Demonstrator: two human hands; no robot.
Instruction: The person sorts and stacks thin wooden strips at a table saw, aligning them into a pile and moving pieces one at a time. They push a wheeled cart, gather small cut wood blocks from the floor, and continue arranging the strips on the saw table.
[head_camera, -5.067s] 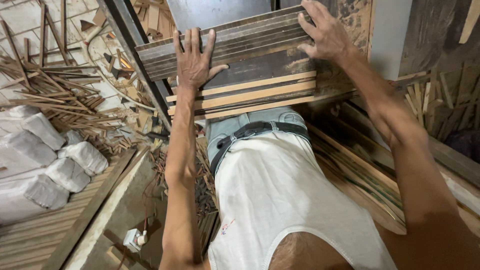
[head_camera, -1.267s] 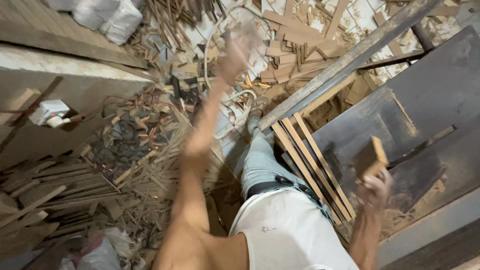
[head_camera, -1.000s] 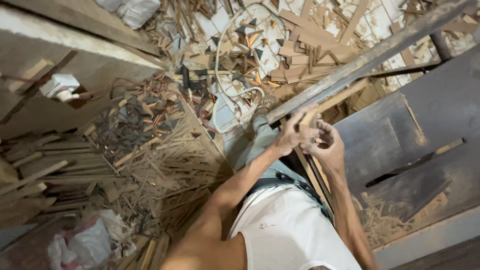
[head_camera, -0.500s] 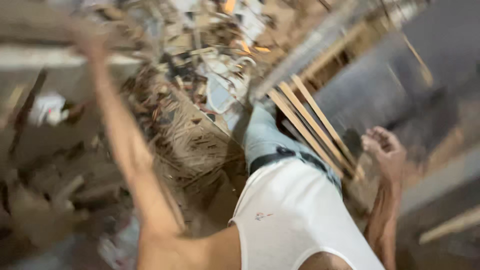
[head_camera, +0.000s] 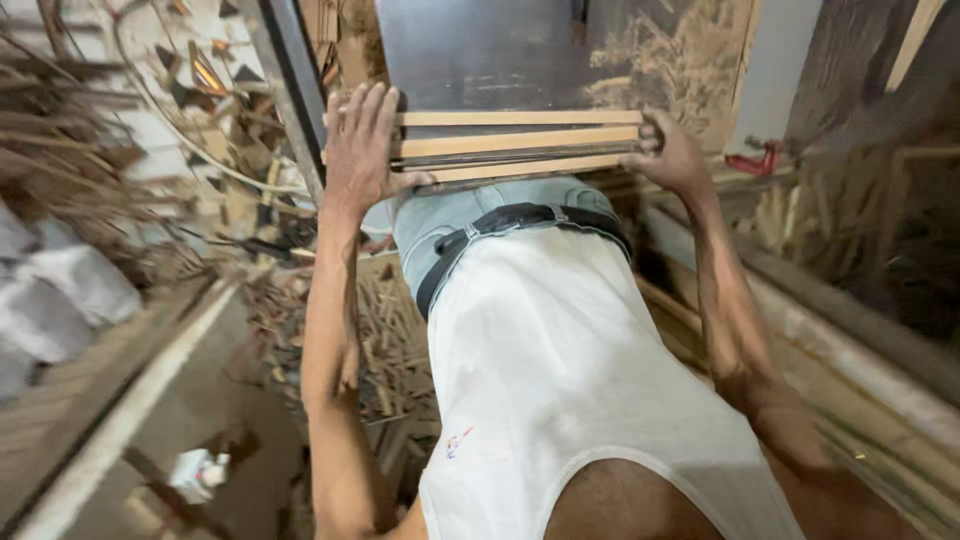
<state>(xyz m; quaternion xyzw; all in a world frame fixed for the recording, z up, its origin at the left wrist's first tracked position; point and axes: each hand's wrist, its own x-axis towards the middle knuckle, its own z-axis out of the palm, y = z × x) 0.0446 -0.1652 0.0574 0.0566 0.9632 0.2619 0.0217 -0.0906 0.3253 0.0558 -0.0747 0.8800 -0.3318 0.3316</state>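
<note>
The person's left hand (head_camera: 362, 150) lies flat and open, palm down, on the left end of a small bundle of wooden strips (head_camera: 520, 146); its fingers (head_camera: 372, 108) are stretched forward, close together, and they press on the strips without closing around them. The right hand (head_camera: 672, 156) is at the other end of the bundle, and here the fingers are curled around the ends of the strips, so this hand holds them in a closed grip. The strips are long and thin, some pale and some darker, and they lie side by side between the two hands, at the near edge of a dark metal table (head_camera: 480, 55). Beyond the fingertips the surface of this table carries a patch of sawdust (head_camera: 680, 60), more toward the right hand. Just beside the right hand, on its outer side, a small red clamp-like part (head_camera: 752, 160) is visible. On the outer side of the left hand a dark metal bar (head_camera: 285, 75) runs away, and behind it wood offcuts (head_camera: 215, 80) lie in a heap. Below the left arm, on the floor, there are thin wood sticks (head_camera: 385, 350) and a small white bottle (head_camera: 198, 472). Whitish sacks (head_camera: 70, 295) are far to the left of the fingers.
</note>
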